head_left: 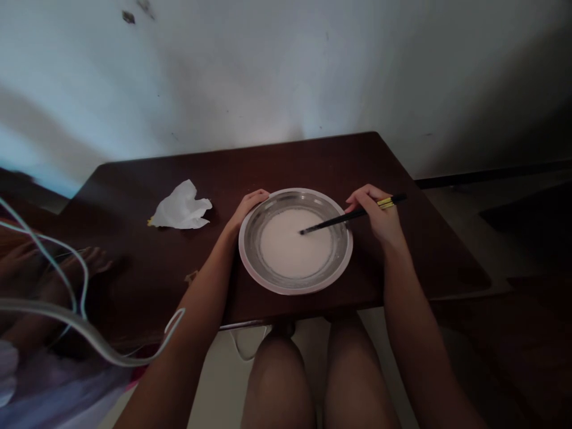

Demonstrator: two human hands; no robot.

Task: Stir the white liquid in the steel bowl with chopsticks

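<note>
A round metal bowl (252, 238) holding a white liquid sits on the dark wooden table (286, 167) in front of me. My left hand (248, 205) rests against the bowl's left rim, fingers curled over the edge. My right hand (378, 214) is closed on a pair of black chopsticks (344, 219) with yellow bands near the top. The chopstick tips dip into the white liquid near the bowl's middle.
A crumpled white tissue (182, 207) lies on the table to the left of the bowl. White cables (80, 280) loop at the left edge over another person's foot. A pale wall stands right behind the table. My knees show below the table's front edge.
</note>
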